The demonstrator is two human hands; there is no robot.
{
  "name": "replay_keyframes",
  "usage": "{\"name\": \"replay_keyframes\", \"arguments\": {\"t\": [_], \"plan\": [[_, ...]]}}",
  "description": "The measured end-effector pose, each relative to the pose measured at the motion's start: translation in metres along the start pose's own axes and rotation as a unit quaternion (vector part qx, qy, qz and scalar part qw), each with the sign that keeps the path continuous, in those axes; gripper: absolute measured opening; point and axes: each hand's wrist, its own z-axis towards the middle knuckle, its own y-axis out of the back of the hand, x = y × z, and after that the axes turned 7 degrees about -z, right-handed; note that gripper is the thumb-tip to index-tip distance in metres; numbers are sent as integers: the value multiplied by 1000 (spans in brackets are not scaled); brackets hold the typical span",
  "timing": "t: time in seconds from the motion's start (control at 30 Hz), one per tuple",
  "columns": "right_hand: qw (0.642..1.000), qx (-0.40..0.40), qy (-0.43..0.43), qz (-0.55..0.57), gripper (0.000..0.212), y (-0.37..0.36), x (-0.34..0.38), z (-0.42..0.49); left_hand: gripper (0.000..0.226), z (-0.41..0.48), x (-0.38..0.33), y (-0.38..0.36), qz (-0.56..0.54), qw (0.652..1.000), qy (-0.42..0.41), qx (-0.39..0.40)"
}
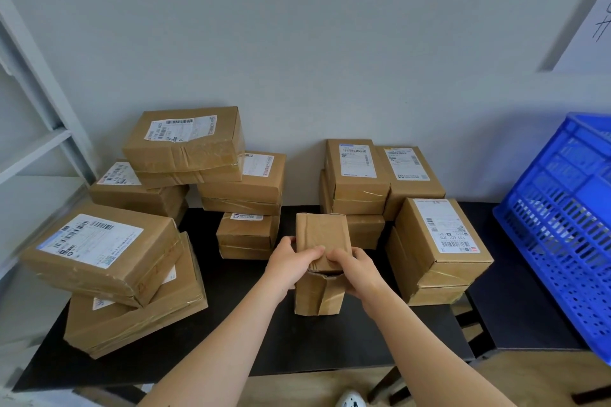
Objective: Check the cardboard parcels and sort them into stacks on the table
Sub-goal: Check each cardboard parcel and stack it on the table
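Observation:
A small taped cardboard parcel (322, 235) is held over the middle of the black table (251, 350). My left hand (291, 263) grips its left near edge and my right hand (355, 269) grips its right near edge, fingers curled over the top. Its dented near end (317, 294) faces me. Stacks of labelled parcels surround it: a big pair at front left (99, 251), a tall pile at back left (185, 142), a low stack in the middle (246, 235), a stack at back right (358, 172) and a stack at right (436, 244).
A blue plastic crate (562, 225) stands on a dark surface at the far right. A grey metal shelf frame (43, 129) rises at the left. The grey wall is right behind the stacks. Wooden floor and a shoe (350, 400) show below the table edge.

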Motion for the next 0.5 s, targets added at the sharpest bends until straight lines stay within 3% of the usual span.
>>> {"name": "replay_keyframes", "arguments": {"t": [0.5], "plan": [[999,19,-36,0,57,2,1,3,75,-2,0,-1,-15,1000,20,1]]}}
